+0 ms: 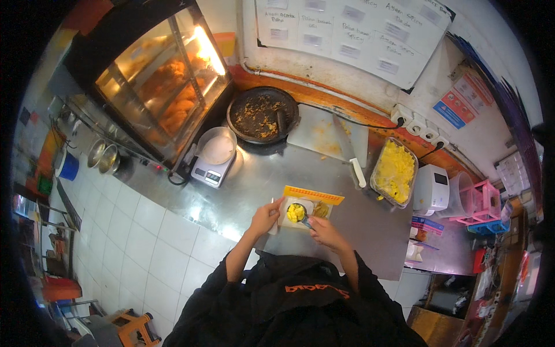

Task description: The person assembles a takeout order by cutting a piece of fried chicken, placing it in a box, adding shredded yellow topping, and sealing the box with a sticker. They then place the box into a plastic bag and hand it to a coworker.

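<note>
Food box (312, 199), a shallow open container with an orange lid edge along its far side, lies on the steel counter (254, 185) directly in front of the person, holding a mound of yellow food (295, 213) at its left and a darker portion at its right. Left hand (266, 217) is closed on the box's left rim, thumb and fingers pinching the edge. Right hand (325, 231) is curled around the handle of a small scoop (302, 217) whose bowl rests in the yellow food; the fingers wrap the handle firmly. Both forearms enter from the lower edge, in black sleeves. Behind the box, a cutting board (324, 130) carries a long knife (351, 153) with a pale handle, and to its right stands a clear rectangular tub (395, 172) filled with more of the yellow food. A dark round stone mortar (262, 114) with crumbs sits at the back, just beside a small kitchen scale (215, 156) bearing a pale bowl. A heated glass display case (162, 87) with fried pieces occupies the far left of the counter. A white device (432, 188) stands right of the tub, near a pink rack (480, 202).
</note>
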Demonstrator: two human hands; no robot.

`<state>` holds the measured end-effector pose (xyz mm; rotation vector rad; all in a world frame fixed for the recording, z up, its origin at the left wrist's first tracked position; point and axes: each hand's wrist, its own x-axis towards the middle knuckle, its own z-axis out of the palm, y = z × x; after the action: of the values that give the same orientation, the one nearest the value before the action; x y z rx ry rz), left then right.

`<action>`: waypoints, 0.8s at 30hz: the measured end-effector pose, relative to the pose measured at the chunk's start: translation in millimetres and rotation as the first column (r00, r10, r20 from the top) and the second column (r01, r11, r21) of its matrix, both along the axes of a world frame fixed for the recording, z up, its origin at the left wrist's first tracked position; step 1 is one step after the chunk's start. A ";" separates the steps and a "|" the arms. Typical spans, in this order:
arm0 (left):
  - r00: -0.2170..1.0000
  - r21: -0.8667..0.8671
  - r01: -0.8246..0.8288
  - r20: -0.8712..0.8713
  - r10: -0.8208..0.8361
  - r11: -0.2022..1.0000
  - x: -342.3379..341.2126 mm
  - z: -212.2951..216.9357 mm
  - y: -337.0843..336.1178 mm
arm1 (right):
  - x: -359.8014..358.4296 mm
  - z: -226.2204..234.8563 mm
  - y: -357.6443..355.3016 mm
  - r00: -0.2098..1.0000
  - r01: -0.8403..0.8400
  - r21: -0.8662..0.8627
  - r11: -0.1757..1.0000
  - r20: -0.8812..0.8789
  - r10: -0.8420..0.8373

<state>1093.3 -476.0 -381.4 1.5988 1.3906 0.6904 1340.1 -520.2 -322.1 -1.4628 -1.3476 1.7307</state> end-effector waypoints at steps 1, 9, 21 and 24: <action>0.999 -0.052 0.000 0.032 0.002 0.999 -2.5 -1.1 2.0 | -8.9 -7.8 0.4 0.992 -0.012 0.076 0.997 0.127 0.003; 0.973 -0.136 0.024 0.230 0.008 0.990 -13.7 -0.7 6.7 | -30.8 -24.1 -8.5 0.882 -0.125 0.478 0.869 0.455 -0.124; 0.965 0.179 -0.235 -0.073 0.251 0.956 -47.2 -18.5 -19.9 | 118.8 38.8 -4.8 0.714 -0.093 -0.367 0.926 -0.673 -0.195; 0.873 -0.132 -0.418 0.214 0.437 0.899 -86.3 -21.8 -37.9 | 222.3 43.5 5.4 0.789 0.518 -0.237 0.822 -0.239 -0.566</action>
<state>1007.0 -513.8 -403.2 1.1025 1.5826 1.0365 1562.4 -514.7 -278.6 -1.4154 -0.5534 1.6011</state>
